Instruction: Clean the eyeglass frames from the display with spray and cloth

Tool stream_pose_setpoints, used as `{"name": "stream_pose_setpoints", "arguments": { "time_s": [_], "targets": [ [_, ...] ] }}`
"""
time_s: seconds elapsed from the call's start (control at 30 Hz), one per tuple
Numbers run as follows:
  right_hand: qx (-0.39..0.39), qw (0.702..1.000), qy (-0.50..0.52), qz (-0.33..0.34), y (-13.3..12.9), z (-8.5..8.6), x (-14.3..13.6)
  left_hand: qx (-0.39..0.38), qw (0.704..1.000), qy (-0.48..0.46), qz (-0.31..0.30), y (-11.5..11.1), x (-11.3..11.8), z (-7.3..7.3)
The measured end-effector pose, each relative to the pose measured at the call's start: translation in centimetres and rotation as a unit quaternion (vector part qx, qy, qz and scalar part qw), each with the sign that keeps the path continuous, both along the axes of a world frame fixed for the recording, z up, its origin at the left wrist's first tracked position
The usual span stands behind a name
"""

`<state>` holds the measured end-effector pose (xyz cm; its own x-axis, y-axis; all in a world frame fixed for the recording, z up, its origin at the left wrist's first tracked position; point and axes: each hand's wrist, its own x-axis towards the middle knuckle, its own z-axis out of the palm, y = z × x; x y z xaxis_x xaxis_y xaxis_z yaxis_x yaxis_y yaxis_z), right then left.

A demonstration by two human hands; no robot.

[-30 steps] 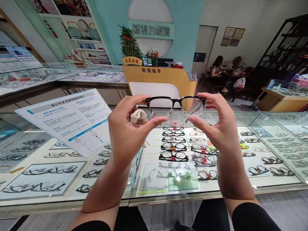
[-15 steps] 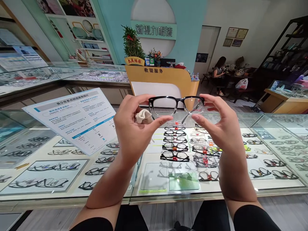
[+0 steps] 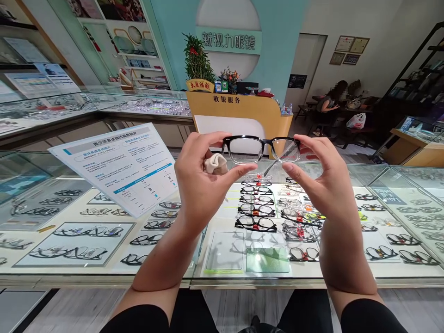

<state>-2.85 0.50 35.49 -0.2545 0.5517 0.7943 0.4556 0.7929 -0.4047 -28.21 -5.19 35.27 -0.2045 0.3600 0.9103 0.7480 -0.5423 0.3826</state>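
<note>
Above the glass case (image 3: 256,283) of spectacles (image 3: 255,224), hands (image 3: 201,178) (image 3: 329,180) hold eyeglasses (image 3: 267,141).

Left hand (image 3: 199,178) plus right hand (image 3: 329,178): two
Held glasses (image 3: 267,141): one pair
Crumpled cloth (image 3: 215,163): one
Large printed sheet (image 3: 120,169): one
Dark glasses (image 3: 255,225) in the middle column: at least five, farthest ones unclear
Green card (image 3: 268,260): one
Framed certificates (image 3: 359,45): four
Code cards (image 3: 225,86): two
White plastic bag (image 3: 356,121): one
Seated person (image 3: 328,104): one

glass cases (image 3: 243,282) of spectacles (image 3: 256,224) show an optician's shop
</note>
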Motion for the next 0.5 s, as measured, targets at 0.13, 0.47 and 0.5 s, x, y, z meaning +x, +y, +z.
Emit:
{"name": "stream_pose_setpoints", "arguments": {
  "time_s": [0.13,0.47,0.5],
  "targets": [
    [-0.005,1.000,-0.005,-0.002,-0.20,0.02,-0.15,-0.006,1.000,0.005,0.007,-0.07,0.01,0.06],
    [-0.016,0.999,-0.029,-0.002,-0.29,-0.07,-0.21,0.017,1.000,0.008,-0.019,0.12,-0.14,-0.17],
    [-0.017,0.999,-0.031,-0.002,-0.31,-0.08,-0.21,0.020,1.000,0.009,-0.020,0.13,-0.12,-0.16]
  ]
}}
